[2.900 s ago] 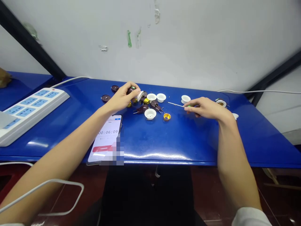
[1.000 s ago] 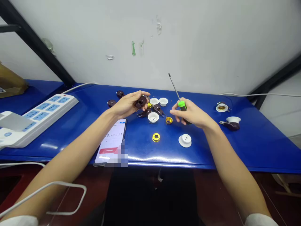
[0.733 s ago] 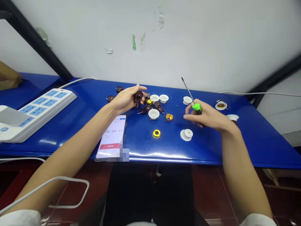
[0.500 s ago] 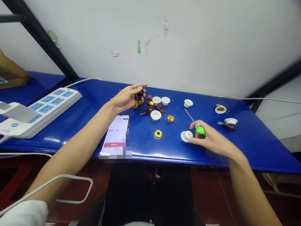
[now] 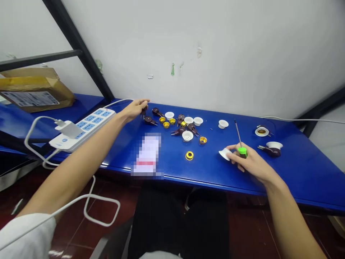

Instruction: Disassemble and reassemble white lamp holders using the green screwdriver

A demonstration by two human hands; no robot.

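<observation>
My left hand is at the back left of the table, fingers curled around a dark brown plug piece that they partly cover. Close by lie more brown plug pieces with metal pins, small gold rings and white cup-shaped parts. At the right front, my right hand pinches a white flared cup part on its side. That same hand also keeps a screwdriver with a green and black handle, its shaft pointing up. A yellow-gold ring lies between the hands.
A phone, blurred out, lies near the front edge. To the left is a white power strip with a charger and cables; a cardboard parcel stands beyond. White-and-brown plug assemblies sit at the right.
My left hand has moved left over the table, away from the middle pile. My right hand has tipped the white cup part onto its side, and the screwdriver points more upright. The view has shifted left.
</observation>
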